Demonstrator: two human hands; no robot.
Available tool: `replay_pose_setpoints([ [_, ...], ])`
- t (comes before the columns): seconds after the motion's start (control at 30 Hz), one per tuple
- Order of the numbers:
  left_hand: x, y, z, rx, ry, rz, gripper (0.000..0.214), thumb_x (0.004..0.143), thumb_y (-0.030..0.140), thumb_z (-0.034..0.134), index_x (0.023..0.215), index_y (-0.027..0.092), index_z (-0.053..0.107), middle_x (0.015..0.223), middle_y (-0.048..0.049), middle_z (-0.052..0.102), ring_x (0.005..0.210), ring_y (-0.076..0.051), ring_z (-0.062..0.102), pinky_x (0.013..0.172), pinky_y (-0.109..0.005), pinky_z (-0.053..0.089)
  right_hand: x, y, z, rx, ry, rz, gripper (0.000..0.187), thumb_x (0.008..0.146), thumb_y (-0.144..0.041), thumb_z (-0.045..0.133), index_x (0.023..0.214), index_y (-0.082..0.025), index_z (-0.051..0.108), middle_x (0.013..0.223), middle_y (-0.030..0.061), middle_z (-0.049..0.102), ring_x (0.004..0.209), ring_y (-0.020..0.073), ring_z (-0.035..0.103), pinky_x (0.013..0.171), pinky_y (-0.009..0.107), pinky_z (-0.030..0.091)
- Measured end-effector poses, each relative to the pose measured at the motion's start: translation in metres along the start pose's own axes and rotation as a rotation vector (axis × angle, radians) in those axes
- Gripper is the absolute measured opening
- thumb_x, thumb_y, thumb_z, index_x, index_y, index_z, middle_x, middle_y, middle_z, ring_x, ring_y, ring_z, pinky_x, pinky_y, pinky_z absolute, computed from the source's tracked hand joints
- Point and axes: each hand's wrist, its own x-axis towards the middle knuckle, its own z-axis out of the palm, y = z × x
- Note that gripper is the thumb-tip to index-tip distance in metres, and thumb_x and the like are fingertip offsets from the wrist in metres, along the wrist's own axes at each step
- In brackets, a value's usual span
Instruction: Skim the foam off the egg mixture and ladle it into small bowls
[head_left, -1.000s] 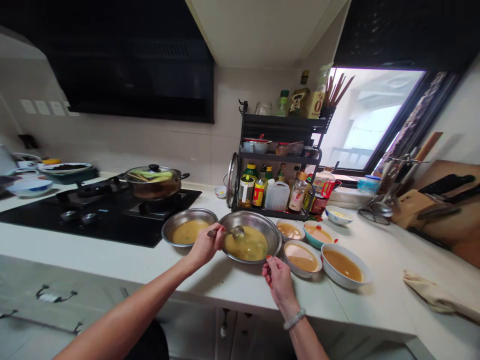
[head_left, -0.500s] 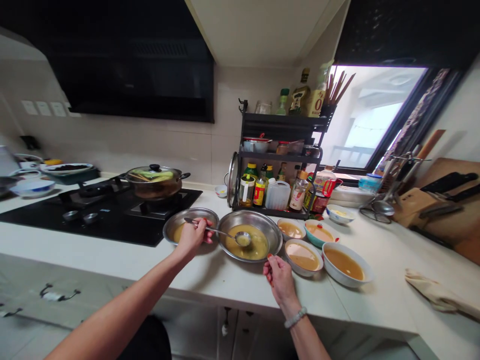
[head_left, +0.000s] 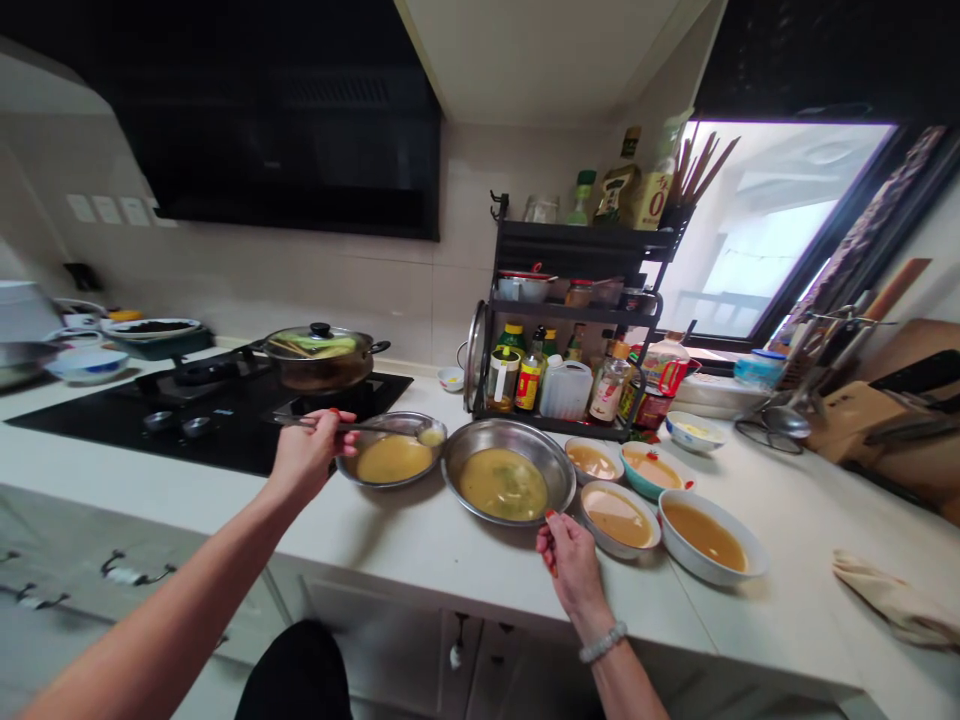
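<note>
My left hand (head_left: pixel 319 450) is closed around the handle of a metal ladle (head_left: pixel 382 431). The ladle's bowl, with pale yellow liquid in it, hovers over the right side of a smaller metal bowl (head_left: pixel 346 468) of yellow liquid. To the right stands a wider metal bowl (head_left: pixel 564 470), also holding yellow liquid with pale bits. At that bowl's front right rim, my right hand (head_left: pixel 571 560) has its thumb and fingers pinched on the edge. Close to this hand sits a white bowl (head_left: pixel 622 552) of light brown liquid.
A white bowl (head_left: pixel 727 572), a teal bowl (head_left: pixel 637 482) and a smaller bowl (head_left: pixel 574 462) hold brownish liquid. Behind stands a black rack (head_left: pixel 570 314) of bottles. A lidded pot (head_left: pixel 319 372) sits on the black stove (head_left: pixel 247 440). A knife block (head_left: pixel 851 412) and a cloth (head_left: pixel 877 590) are at right.
My left hand has carried the ladle leftward, out of the wider metal bowl to above the smaller one. My right hand stays at the wider bowl's rim. The view has shifted slightly.
</note>
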Motion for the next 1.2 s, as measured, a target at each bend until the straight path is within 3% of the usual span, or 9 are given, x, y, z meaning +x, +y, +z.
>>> replay_pose_setpoints([
  [0.13, 0.006, -0.003, -0.022, 0.178, 0.010, 0.121, 0.019, 0.076, 0.032, 0.053, 0.073, 0.015, 0.062, 0.052, -0.0007, 0.061, 0.044, -0.015, 0.059, 0.043, -0.026, 0.052, 0.000, 0.000, 0.000, 0.016, 0.000, 0.005, 0.050, 0.062, -0.064, 0.073, 0.056, -0.017, 0.055, 0.044, -0.0009, 0.054, 0.036, 0.0049, 0.036, 0.036, 0.018, 0.022],
  [0.27, 0.000, -0.012, -0.035, 0.564, -0.076, 0.345, 0.026, 0.082, 0.036, 0.047, 0.078, 0.017, 0.064, 0.050, -0.0010, 0.063, 0.045, -0.018, 0.062, 0.047, -0.026, 0.050, 0.000, -0.001, -0.001, 0.008, -0.003, -0.004, 0.051, 0.062, -0.065, 0.073, 0.056, -0.017, 0.055, 0.044, -0.0007, 0.054, 0.036, 0.0048, 0.036, 0.035, 0.018, 0.022],
  [0.37, -0.007, -0.016, -0.038, 0.749, -0.167, 0.578, 0.029, 0.085, 0.038, 0.043, 0.081, 0.018, 0.064, 0.051, -0.0004, 0.063, 0.046, -0.016, 0.062, 0.051, -0.025, 0.048, -0.001, -0.002, 0.000, 0.005, -0.003, -0.012, 0.051, 0.062, -0.065, 0.072, 0.055, -0.017, 0.055, 0.044, -0.0006, 0.054, 0.036, 0.0049, 0.036, 0.035, 0.018, 0.022],
  [0.5, -0.019, -0.013, -0.031, 0.778, -0.219, 0.800, 0.027, 0.086, 0.036, 0.043, 0.079, 0.018, 0.063, 0.061, -0.0025, 0.067, 0.053, -0.014, 0.063, 0.055, -0.022, 0.048, 0.000, -0.001, 0.000, 0.002, 0.003, -0.003, 0.052, 0.061, -0.065, 0.073, 0.055, -0.017, 0.055, 0.044, -0.0007, 0.054, 0.036, 0.0049, 0.035, 0.035, 0.018, 0.021],
  [0.63, -0.034, -0.006, -0.012, 0.667, -0.159, 0.707, 0.026, 0.089, 0.033, 0.042, 0.085, 0.018, 0.063, 0.053, 0.0012, 0.064, 0.047, -0.013, 0.062, 0.050, -0.020, 0.048, 0.000, -0.001, 0.000, -0.009, 0.007, -0.006, 0.052, 0.061, -0.066, 0.071, 0.055, -0.017, 0.055, 0.044, -0.0007, 0.054, 0.036, 0.0048, 0.036, 0.035, 0.018, 0.021],
  [0.77, -0.050, -0.012, 0.016, 0.505, -0.285, 0.587, 0.028, 0.091, 0.034, 0.041, 0.089, 0.016, 0.062, 0.052, 0.0011, 0.064, 0.044, -0.013, 0.062, 0.047, -0.021, 0.049, 0.000, -0.002, 0.000, -0.010, -0.001, -0.014, 0.051, 0.063, -0.065, 0.071, 0.056, -0.017, 0.054, 0.044, -0.0009, 0.054, 0.035, 0.0047, 0.035, 0.035, 0.018, 0.020],
  [1.03, -0.059, -0.046, 0.068, 0.595, -0.491, 0.786, 0.027, 0.092, 0.028, 0.039, 0.077, 0.019, 0.061, 0.055, 0.0001, 0.061, 0.049, -0.013, 0.057, 0.055, -0.024, 0.045, 0.001, 0.001, 0.000, -0.024, -0.008, -0.020, 0.048, 0.066, -0.062, 0.069, 0.057, -0.017, 0.054, 0.045, -0.0006, 0.054, 0.035, 0.0051, 0.036, 0.035, 0.018, 0.020],
  [1.1, -0.058, -0.053, 0.077, 0.583, -0.531, 0.767, 0.026, 0.091, 0.028, 0.039, 0.079, 0.019, 0.061, 0.056, -0.0007, 0.062, 0.051, -0.014, 0.058, 0.057, -0.025, 0.046, 0.001, 0.001, 0.000, -0.023, -0.013, -0.025, 0.047, 0.067, -0.060, 0.069, 0.057, -0.017, 0.055, 0.045, -0.0005, 0.055, 0.036, 0.0052, 0.036, 0.036, 0.018, 0.021],
  [1.2, -0.059, -0.059, 0.087, 0.533, -0.554, 0.620, 0.025, 0.091, 0.029, 0.040, 0.081, 0.020, 0.061, 0.052, 0.0004, 0.060, 0.048, -0.015, 0.058, 0.056, -0.026, 0.046, 0.000, 0.002, 0.000, -0.014, -0.015, -0.030, 0.046, 0.068, -0.059, 0.068, 0.058, -0.017, 0.055, 0.046, -0.0007, 0.055, 0.036, 0.0052, 0.037, 0.036, 0.017, 0.022],
])
